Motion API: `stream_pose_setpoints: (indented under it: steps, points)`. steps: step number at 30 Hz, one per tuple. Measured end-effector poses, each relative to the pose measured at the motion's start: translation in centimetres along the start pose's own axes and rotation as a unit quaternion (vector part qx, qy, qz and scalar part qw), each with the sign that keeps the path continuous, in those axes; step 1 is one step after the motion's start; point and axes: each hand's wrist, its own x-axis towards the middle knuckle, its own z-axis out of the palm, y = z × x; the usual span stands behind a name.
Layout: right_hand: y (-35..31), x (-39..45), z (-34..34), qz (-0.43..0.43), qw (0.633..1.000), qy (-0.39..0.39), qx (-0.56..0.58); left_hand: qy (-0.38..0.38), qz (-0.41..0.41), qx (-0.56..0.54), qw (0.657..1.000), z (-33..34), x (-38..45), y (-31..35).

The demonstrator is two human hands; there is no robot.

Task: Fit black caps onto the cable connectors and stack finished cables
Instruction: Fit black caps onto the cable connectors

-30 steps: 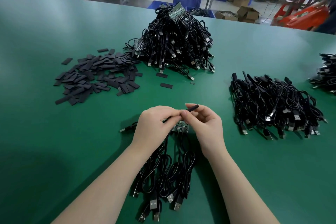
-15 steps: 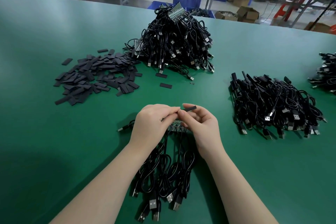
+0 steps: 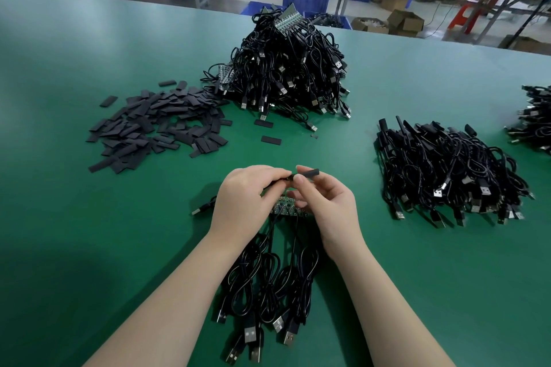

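Your right hand (image 3: 329, 205) pinches a black cap (image 3: 308, 172); your left hand (image 3: 244, 202) grips a connector against it, above the cable bundle (image 3: 268, 286). Bare green table (image 3: 74, 232) lies left; the finished stack (image 3: 447, 170) crowds your right, with loose caps (image 3: 155, 125) and the uncapped heap (image 3: 286, 68) beyond.

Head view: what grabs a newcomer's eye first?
Dead center, the left hand and right hand pinch a black cap onto a cable end. Behind them towers a tangled cable heap, with loose caps spread at its left. A flatter capped pile lies right.
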Motion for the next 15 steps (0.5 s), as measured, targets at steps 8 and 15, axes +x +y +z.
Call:
stream_pose_setpoints:
  steps: [8,15]
  points:
    - [-0.51,-0.12,-0.36,-0.014,1.000,-0.008,-0.013,0.004,-0.003,-0.032,0.999,-0.10,-0.05,-0.10]
    - [-0.36,-0.17,0.05,-0.030,0.999,-0.003,-0.029,0.011,-0.007,-0.042,0.999,0.10,-0.15,-0.10]
